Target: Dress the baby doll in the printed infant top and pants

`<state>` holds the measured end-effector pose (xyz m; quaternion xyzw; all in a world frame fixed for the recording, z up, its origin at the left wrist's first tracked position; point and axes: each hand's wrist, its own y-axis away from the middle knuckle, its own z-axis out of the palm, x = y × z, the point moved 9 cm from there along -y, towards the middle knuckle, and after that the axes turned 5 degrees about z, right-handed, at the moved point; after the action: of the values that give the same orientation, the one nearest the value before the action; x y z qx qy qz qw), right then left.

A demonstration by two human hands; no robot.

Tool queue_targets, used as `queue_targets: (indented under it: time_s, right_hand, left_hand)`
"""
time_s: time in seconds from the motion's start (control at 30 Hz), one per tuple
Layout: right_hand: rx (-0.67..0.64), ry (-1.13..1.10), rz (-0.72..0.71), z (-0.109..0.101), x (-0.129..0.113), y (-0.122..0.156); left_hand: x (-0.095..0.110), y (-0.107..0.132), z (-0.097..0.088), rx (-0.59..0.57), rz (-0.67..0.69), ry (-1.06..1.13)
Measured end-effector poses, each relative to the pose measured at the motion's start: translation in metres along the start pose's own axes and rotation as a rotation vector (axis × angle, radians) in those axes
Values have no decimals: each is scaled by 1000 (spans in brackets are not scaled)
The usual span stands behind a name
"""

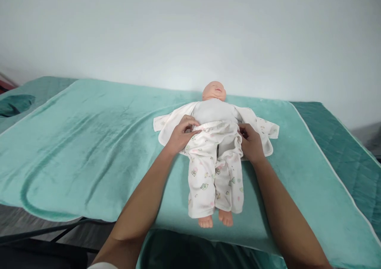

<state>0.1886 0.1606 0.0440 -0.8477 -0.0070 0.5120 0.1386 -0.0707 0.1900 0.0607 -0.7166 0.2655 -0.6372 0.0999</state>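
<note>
A baby doll [214, 90] lies on its back, head toward the wall and bare feet toward me. Printed white baby pants [202, 177] cover its legs up to the waist. Under its back a white printed jacket [269, 129] is spread open, and the torso is pale grey. At the waistband's left side my left hand [182, 133] pinches the fabric between thumb and fingers. My right hand [250, 142] is closed at the opposite side of the waistband, fingers curled at the pants' edge and partly hidden.
A light green plush cover [89, 150] with folds on its left lies over the table. Darker green quilted cloth [342, 150] shows at the right. Behind stands a white wall [178, 31]. A dark metal bar [53, 230] is at the lower left.
</note>
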Motion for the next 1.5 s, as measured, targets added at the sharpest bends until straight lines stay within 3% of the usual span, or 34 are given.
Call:
queue_targets:
  time_s: [0.23,0.6,0.67,0.83,0.97,1.1,1.27,1.37,1.5]
  right_hand:
    - [5,-8,54,2,11,-2]
    - [91,237,139,-4,12,-6]
    - [99,233,134,-4,12,-6]
    - [8,76,211,6,32,-8]
    - [-64,-90,285,14,45,-9]
    - [-127,-225,382,21,48,-7]
    - [-207,-421,456,33,39,-2]
    - [-217,-555,447,36,29,1]
    - [-212,-678,445,37,19,5]
  left_hand:
    - [19,3,-2,142,212,-162]
    - [-17,4,-29,448,-41,-379]
    - [-23,2,-27,404,-85,-351]
    - [-44,5,-15,165,-268,-206]
    - [-53,8,-20,125,-390,-245]
    - [-53,7,-14,24,-479,-232]
    - [-45,10,11,-136,-490,73]
    - [-46,16,18,-141,-554,243]
    - [-48,22,16,-61,-623,344]
